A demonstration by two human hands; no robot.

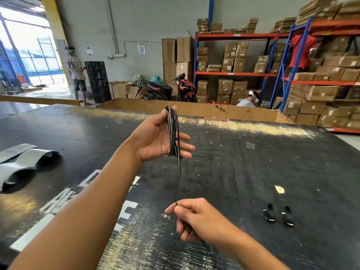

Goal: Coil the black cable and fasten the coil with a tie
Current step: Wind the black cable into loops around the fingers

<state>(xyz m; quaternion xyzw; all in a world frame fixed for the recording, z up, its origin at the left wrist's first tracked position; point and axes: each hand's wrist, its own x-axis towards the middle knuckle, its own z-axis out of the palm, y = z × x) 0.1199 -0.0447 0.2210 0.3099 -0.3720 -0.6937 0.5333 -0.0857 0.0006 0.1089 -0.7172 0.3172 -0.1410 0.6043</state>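
The black cable [172, 133] is wound in several long loops around my left hand [155, 137], which is raised palm-up above the table with its fingers spread inside the loops. One strand [178, 178] drops straight down from the coil to my right hand [192, 217]. That hand pinches the strand's lower end between thumb and forefinger, nearer to me. Two short black ties [278, 214] lie flat on the table to the right of my right hand.
The black worn table [243, 162] carries white lettering at the near left. Curled grey plastic sheets [23, 162] lie at its left edge. A plywood bin [194, 110] borders the far side. Beyond stand shelving with cartons [321, 75], two motorbikes and two other people.
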